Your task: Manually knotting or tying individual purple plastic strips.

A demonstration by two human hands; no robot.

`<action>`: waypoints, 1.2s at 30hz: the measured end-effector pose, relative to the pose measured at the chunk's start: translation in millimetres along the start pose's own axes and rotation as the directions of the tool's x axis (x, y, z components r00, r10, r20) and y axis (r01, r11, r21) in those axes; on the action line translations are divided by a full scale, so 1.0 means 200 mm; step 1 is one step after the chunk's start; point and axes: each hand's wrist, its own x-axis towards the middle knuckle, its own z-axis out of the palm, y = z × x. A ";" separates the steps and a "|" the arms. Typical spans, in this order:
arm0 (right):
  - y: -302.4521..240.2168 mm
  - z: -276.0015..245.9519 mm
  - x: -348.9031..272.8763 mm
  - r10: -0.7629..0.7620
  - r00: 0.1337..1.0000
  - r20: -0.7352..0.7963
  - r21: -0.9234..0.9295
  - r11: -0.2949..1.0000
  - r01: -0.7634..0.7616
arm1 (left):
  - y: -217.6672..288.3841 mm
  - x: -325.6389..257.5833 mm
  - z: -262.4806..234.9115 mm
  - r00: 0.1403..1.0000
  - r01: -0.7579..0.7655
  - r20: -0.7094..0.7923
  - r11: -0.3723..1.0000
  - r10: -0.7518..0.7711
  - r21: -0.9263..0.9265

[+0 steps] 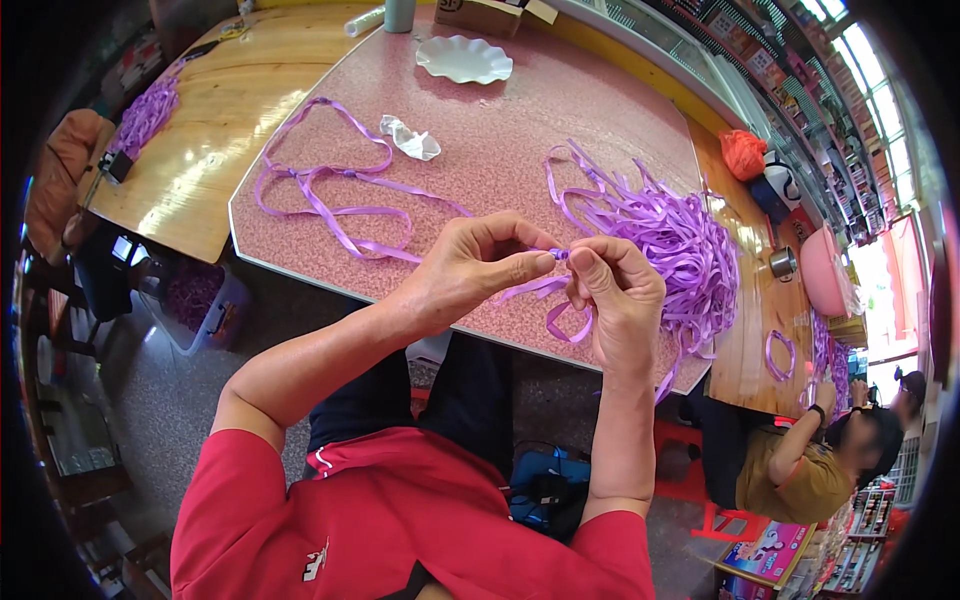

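Pink speckled tabletop (480, 150): edge at 6 o'clock, open span toward 12 o'clock. Left hand (462, 268) and right hand (627, 300) pinch narrow purple ribbon (560, 254), thumbs against forefingers; tangled purple-ribbon heap (690, 255) at 3 o'clock.

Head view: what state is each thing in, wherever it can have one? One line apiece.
Left hand: closed, pinching purple ribbon
Right hand: closed, pinching the same spot
Purple ribbon: bunched between the fingertips
Ribbon loops: loosely spread, flat on the table
Ribbon heap: loose, tangled
White tissue: crumpled
Scalloped plate: face up
Cardboard box: flap open
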 end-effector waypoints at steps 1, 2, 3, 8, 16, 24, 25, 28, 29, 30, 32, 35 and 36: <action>0.00 0.00 0.00 0.002 1.000 0.001 0.000 1.000 -0.002 | 0.01 0.00 0.00 1.000 0.008 -0.001 1.000 -0.008 0.016; 0.00 0.00 -0.01 -0.003 1.000 0.005 -0.020 1.000 0.003 | 0.01 0.00 0.00 1.000 0.016 -0.001 0.999 -0.016 0.032; 0.00 0.00 -0.01 -0.007 1.000 0.008 -0.040 0.999 0.007 | 0.01 0.00 0.01 1.000 0.016 -0.003 0.999 -0.016 0.031; -0.02 0.00 -0.02 -0.041 0.999 0.023 -0.062 0.997 0.043 | 0.01 0.01 0.01 1.000 -0.003 -0.027 0.998 0.005 0.061; 0.00 0.01 -0.04 -0.135 0.991 -0.004 -0.201 0.971 0.131 | -0.02 0.02 0.00 1.000 -0.007 -0.028 0.998 0.009 0.067; 0.00 0.03 -0.02 -0.363 0.925 0.115 -0.411 0.830 0.377 | -0.01 0.01 0.01 0.993 -0.094 -0.050 0.975 0.106 0.200; 0.00 0.03 -0.02 -0.363 0.925 0.114 -0.410 0.830 0.377 | -0.01 0.01 0.01 0.993 -0.105 -0.041 0.973 0.115 0.204; 0.00 0.02 -0.02 -0.281 0.956 0.079 -0.318 0.902 0.291 | -0.01 0.01 0.01 0.992 -0.117 -0.020 0.973 0.123 0.199; -0.01 0.02 -0.03 -0.253 0.965 0.070 -0.295 0.919 0.263 | -0.01 0.00 0.01 0.993 -0.117 -0.009 0.975 0.121 0.188; -0.01 0.02 -0.03 -0.225 0.972 0.061 -0.272 0.934 0.233 | -0.01 0.00 0.01 0.992 -0.119 -0.008 0.975 0.122 0.189; -0.01 0.02 -0.04 -0.206 0.977 0.061 -0.265 0.940 0.215 | -0.01 -0.02 0.01 0.995 -0.096 -0.009 0.983 0.099 0.156; 0.00 0.03 -0.04 -0.219 0.973 0.069 -0.280 0.932 0.229 | -0.04 -0.01 -0.02 0.990 -0.130 -0.025 0.965 0.139 0.228; 0.00 0.04 -0.05 -0.252 0.965 0.075 -0.302 0.916 0.263 | -0.04 -0.02 -0.02 0.990 -0.129 -0.027 0.965 0.139 0.229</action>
